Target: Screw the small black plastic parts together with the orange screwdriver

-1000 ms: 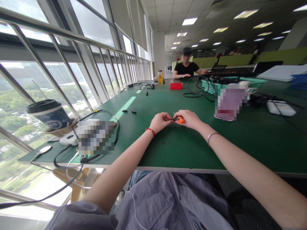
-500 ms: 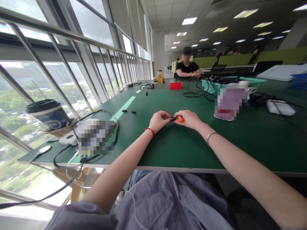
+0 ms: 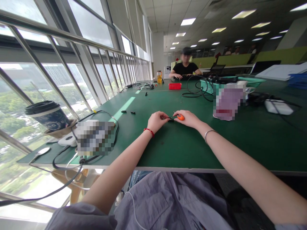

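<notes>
Over the green table, my left hand (image 3: 157,121) pinches a small black piece (image 3: 171,120) between thumb and fingers. My right hand (image 3: 188,118) is closed around an orange-handled screwdriver (image 3: 180,117), its rounded handle end facing me and a thin dark shaft partly showing by the fingertips. Both hands' fingertips come close together at the black piece. Its exact shape is too small to make out. Two similar small black pieces, one (image 3: 123,111) and another (image 3: 132,112), lie on the table beyond my left hand.
A paper coffee cup (image 3: 48,116), cables and a blurred item stand at the left by the railing (image 3: 72,48). A red box (image 3: 175,86) and a jar (image 3: 159,77) are farther back. A green basket (image 3: 207,87) with cables sits right. A person (image 3: 185,68) sits opposite.
My fingertips have drawn slightly apart, and more of the black piece shows between them. The screwdriver has tilted in my right hand. The person opposite has spread their hands apart.
</notes>
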Tool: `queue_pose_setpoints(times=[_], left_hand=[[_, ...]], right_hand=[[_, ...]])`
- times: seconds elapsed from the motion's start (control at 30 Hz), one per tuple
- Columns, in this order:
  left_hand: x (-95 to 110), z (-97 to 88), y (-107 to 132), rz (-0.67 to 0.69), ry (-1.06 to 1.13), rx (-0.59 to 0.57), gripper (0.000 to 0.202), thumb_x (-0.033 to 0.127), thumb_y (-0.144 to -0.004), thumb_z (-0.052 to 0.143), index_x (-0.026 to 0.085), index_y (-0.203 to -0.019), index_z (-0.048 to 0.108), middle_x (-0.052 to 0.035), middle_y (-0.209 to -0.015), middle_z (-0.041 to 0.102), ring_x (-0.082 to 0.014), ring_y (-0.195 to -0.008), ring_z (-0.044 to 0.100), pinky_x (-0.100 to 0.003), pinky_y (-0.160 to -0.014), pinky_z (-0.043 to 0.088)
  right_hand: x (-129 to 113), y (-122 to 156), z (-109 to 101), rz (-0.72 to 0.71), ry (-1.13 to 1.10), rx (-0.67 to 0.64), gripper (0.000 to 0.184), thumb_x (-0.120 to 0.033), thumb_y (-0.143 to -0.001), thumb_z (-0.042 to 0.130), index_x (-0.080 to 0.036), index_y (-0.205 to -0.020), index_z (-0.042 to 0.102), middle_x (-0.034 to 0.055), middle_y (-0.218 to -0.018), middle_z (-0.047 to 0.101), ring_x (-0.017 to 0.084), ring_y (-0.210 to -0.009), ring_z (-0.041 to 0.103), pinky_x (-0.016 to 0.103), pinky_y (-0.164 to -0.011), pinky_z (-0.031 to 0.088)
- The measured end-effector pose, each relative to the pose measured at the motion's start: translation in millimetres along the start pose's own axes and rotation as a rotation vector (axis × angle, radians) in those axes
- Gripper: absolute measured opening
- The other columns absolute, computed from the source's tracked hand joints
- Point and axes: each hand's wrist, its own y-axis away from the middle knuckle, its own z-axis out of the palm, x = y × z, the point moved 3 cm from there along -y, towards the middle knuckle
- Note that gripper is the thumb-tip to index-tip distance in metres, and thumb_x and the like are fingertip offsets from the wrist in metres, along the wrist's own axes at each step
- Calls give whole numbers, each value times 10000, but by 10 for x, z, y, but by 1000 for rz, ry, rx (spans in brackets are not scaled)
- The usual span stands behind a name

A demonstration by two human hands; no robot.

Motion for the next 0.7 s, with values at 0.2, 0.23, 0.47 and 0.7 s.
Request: queue_pose_setpoints(times=[0.2, 0.23, 0.47, 0.7], left_hand=[[69, 77, 32, 74, 77, -160, 157, 304, -713, 686, 163, -775, 721, -32, -772, 690, -134, -705, 598, -243, -686, 482], [69, 92, 37, 78, 80, -186, 152, 295, -710, 685, 162, -775, 719, -29, -759, 690, -132, -697, 595, -241, -681, 481], [-19, 139, 37, 24, 20, -201, 138, 282, -701, 670, 171, -769, 715, -20, -742, 692, -132, -685, 589, -241, -674, 476], [14, 120, 41, 42, -7, -212, 142, 289, -705, 678, 180, -770, 741, -36, -790, 688, -143, -710, 586, -258, -708, 487]], right_hand=[[170, 26, -59, 43, -46, 41, 260, -308, -796, 587, -234, -1032, 666, 46, -1111, 687, 221, -998, 634, 353, -847, 491], [172, 27, -60, 46, -43, 38, 262, -308, -792, 590, -236, -1031, 667, 45, -1111, 689, 221, -994, 636, 351, -842, 492], [135, 21, -49, 66, -1, 12, 257, -306, -778, 608, -259, -1022, 674, 24, -1079, 705, 220, -971, 649, 321, -794, 491], [145, 19, -41, 77, -15, -18, 275, -306, -781, 613, -253, -1045, 671, 34, -1123, 695, 238, -1031, 636, 346, -847, 486]])
